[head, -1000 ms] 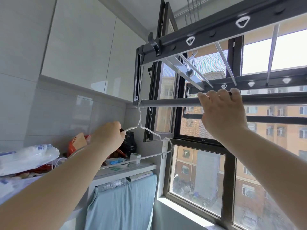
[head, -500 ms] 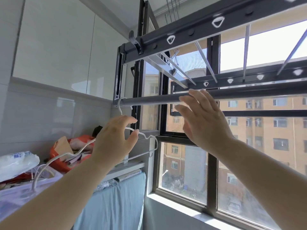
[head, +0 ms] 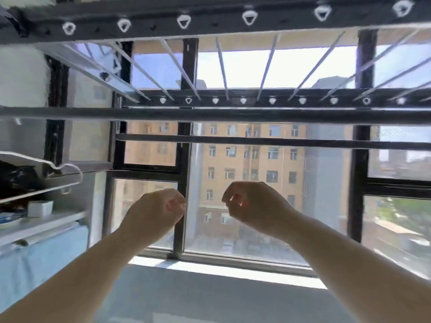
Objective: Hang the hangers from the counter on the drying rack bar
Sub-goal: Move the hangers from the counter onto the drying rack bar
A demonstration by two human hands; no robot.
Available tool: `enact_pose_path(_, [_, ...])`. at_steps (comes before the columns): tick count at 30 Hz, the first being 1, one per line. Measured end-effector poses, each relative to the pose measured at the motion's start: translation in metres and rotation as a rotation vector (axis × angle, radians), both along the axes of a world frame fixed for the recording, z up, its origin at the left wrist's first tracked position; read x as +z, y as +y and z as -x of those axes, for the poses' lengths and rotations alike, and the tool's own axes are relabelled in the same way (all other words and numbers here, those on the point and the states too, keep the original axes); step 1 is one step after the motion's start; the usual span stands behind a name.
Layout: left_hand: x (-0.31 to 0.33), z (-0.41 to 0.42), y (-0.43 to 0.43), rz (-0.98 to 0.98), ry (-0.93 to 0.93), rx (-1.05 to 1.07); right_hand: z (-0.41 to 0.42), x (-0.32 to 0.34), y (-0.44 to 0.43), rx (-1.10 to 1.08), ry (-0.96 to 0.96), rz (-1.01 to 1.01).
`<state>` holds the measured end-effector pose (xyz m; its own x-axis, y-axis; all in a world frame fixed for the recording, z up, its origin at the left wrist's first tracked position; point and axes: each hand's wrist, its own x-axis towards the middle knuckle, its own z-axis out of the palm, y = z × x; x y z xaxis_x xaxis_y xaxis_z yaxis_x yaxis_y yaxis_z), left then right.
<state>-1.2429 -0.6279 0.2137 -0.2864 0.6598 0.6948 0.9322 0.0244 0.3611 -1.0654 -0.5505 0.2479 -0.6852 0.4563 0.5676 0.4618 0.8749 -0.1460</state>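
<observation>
Both grips are free and carry nothing. The left grip (head: 161, 210) and right grip (head: 253, 206) are bare hands held up mid-frame in front of the window, side by side w/ a small gap between, not touching. Fingers on both are loosely curled inward and relaxed, nothing pinched or wrapped. Both sit well below the rack and touch no rail. Bare forearms come in from the bottom corners.

White hanger (head: 65, 168) is at far left, only its right end in shot, rest cut off by the frame edge. It sits lower than the grey bar (head: 233, 114) and above the bench (head: 46, 221), well apart from both grips. Hook isn't visible and that corner is blurred, so can't tell if it's on the bar.

Rack, top to bottom:
- dark upper rail (head: 210, 23) w/ a row of white triangular loops
- thin pale slats (head: 221, 68) running back to a second dark rail (head: 256, 100), which has the same loops
- the grey bar just under that rail, spanning the full width
- a thinner dark rod (head: 256, 142) below it

Bench at left edge:
- small white box (head: 40, 208)
- a black item (head: 16, 180) behind the hanger, too blurred to ID
- light blue cloth (head: 35, 264) hanging down the bench front

Behind all that are the dark window frame (head: 360, 183) and a tan multi-storey building (head: 251, 164) outside. Whole frame has motion blur.
</observation>
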Motion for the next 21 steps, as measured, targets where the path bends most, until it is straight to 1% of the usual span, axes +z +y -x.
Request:
enact_pose_path(3, [-0.018,-0.091,0.055,0.119,-0.048,-0.128,-0.105,-0.017,0.022,-0.113,-0.071,0.14])
enact_pose_path(6, [-0.033,-0.183,0.1,0.192,-0.072,-0.253,-0.209,-0.036,0.036,-0.209,-0.04,0.31])
enact_pose_path(10, [-0.047,-0.302,0.146,0.231,-0.153,-0.488,-0.336,-0.062,0.051,-0.397,-0.027,0.366])
enact_pose_path(13, [-0.063,-0.389,0.179,0.267,-0.21,-0.659,-0.425,-0.085,0.056,-0.586,-0.001,0.416])
enact_pose_path(17, [-0.093,-0.502,0.224,0.351,-0.257,-0.838,-0.536,-0.123,0.059,-0.829,0.122,0.505])
enact_pose_path(21, [-0.126,-0.616,0.274,0.487,-0.28,-0.974,-0.64,-0.157,0.065,-1.065,0.252,0.568])
